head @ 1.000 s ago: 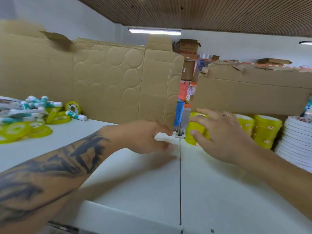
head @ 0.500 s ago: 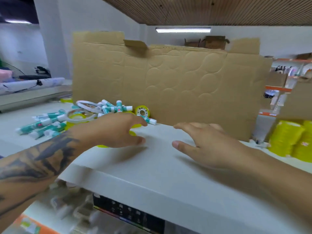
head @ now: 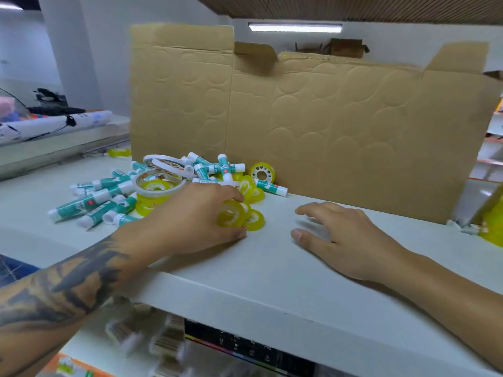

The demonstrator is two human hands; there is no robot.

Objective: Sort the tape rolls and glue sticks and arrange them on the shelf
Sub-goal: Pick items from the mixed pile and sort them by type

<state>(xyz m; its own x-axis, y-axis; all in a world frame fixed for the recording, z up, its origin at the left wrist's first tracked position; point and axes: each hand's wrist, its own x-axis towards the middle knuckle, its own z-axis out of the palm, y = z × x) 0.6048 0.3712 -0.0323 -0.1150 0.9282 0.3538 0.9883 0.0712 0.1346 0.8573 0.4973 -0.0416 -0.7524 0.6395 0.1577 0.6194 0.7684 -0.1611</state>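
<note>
Tape rolls (head: 246, 186) and glue sticks (head: 89, 198) sit in one mixed heap on the white shelf (head: 272, 270), left of centre, right against the flattened cardboard sheet (head: 313, 126) standing at the back. Glue sticks are teal-and-white, mostly lying flat and pointing every which way; a few are stacked on top near the cardboard. Small yellow rolls are scattered through the heap, one standing on edge (head: 262, 172) against the cardboard. Two larger white-rimmed rolls (head: 160, 183) lie on top of the heap. Left hand (head: 190, 221), tattooed forearm, is curled round a small yellow roll (head: 230, 216) at the near-right edge of the heap, fingers over it, thumb down at the shelf surface; another yellow roll (head: 254, 220) lies flat just beside it. Right hand (head: 345, 238) is released, fingers spread and relaxed, hovering or resting on bare shelf to the right, apart from the heap, holding nothing. More yellow rolls (head: 492, 224) at far right edge, blurred.
</note>
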